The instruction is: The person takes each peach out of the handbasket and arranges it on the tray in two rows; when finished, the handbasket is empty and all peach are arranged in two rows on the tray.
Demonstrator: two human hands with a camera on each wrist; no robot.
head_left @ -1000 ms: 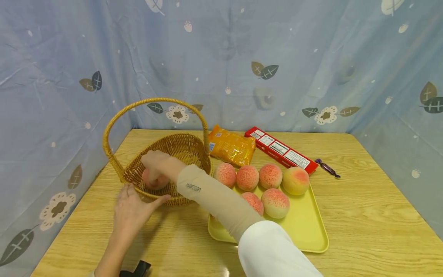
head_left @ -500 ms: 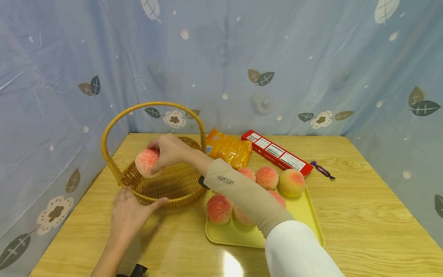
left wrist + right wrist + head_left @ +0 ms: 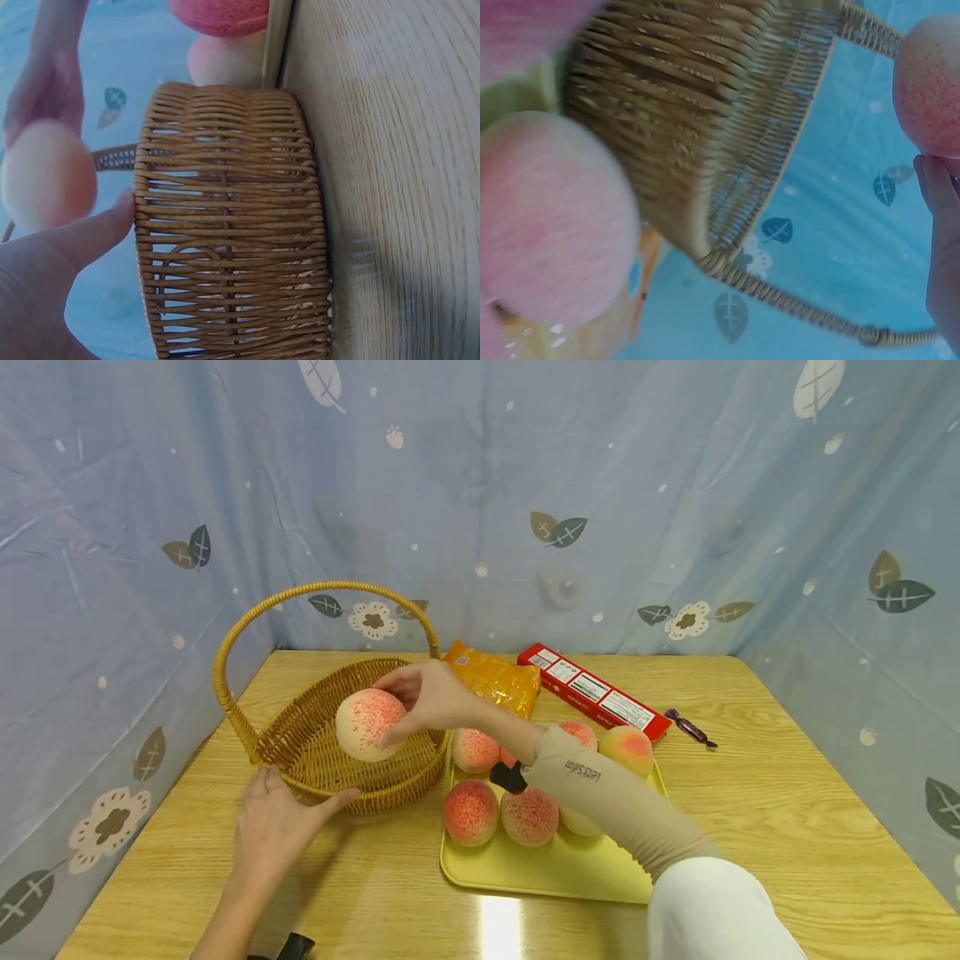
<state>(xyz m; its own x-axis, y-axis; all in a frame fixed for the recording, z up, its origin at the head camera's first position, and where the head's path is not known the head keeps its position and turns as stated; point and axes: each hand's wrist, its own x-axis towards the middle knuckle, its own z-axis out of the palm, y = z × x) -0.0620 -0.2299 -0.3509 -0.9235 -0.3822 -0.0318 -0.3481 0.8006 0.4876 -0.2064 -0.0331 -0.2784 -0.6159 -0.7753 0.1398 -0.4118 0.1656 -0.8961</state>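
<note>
My right hand (image 3: 431,697) grips a pink and cream peach (image 3: 365,727) from its right side, above the inside of the wicker basket (image 3: 401,795). The peach (image 3: 49,176) shows raised beyond the rim in the left wrist view. At the basket's near left rim my left hand (image 3: 276,822) rests with thumb spread along the edge and fingers by the handle's foot. In the left wrist view the thumb (image 3: 109,225) touches the rim. The visible inside of the basket shows bare weave. More peaches (image 3: 529,817) lie on a yellow tray (image 3: 555,878), partly hidden by the right forearm.
An orange packet (image 3: 495,681) lies behind the tray. A long red box (image 3: 592,689) slants beside it, with a purple wrapped candy (image 3: 691,727) to its right. The basket's tall handle (image 3: 330,587) arches above it. A patterned blue curtain (image 3: 480,527) hangs behind and at both sides.
My right hand has lifted the peach out of the basket, then carried it rightward over it. The left hand stays at the rim. The whole view has shifted slightly.
</note>
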